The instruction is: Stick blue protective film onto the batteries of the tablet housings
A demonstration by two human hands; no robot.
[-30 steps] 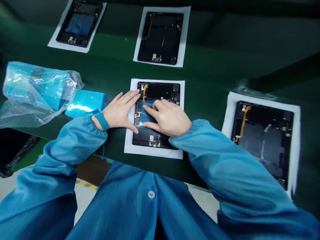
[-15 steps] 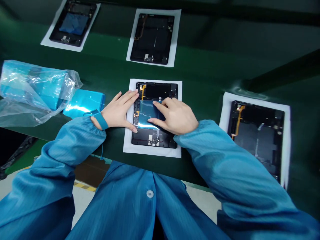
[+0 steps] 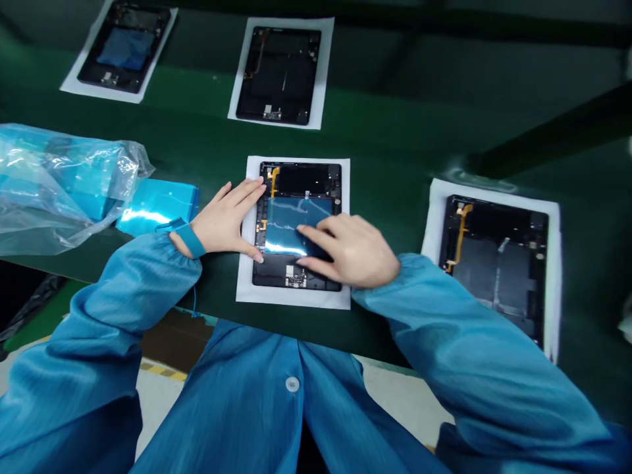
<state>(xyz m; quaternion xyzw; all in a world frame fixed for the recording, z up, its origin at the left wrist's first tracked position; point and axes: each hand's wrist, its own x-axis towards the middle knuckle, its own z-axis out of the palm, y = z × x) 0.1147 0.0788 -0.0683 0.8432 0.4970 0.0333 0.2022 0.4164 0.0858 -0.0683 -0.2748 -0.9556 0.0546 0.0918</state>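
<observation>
An open black tablet body (image 3: pixel 306 178) lies on a white sheet (image 3: pixel 293 299) in front of me on the green belt (image 3: pixel 395 131). A shiny blue film-covered battery (image 3: pixel 289 220) sits in its middle. My left hand (image 3: pixel 224 220) lies flat on the sheet's left side, fingers spread against the tablet's left edge. My right hand (image 3: pixel 353 250) rests on the battery's lower right part, fingertips pressing down on it. Neither hand grips anything.
A loose blue battery (image 3: pixel 158 204) and a clear plastic bag (image 3: pixel 59 184) with more blue packs lie left. Another tablet body on a white sheet (image 3: pixel 496 253) lies right. Two more (image 3: pixel 279 69) (image 3: pixel 121 46) lie farther back.
My right hand has slid from the battery's upper left down toward its lower right, uncovering most of the blue film. The left hand has stayed put. The view has shifted slightly.
</observation>
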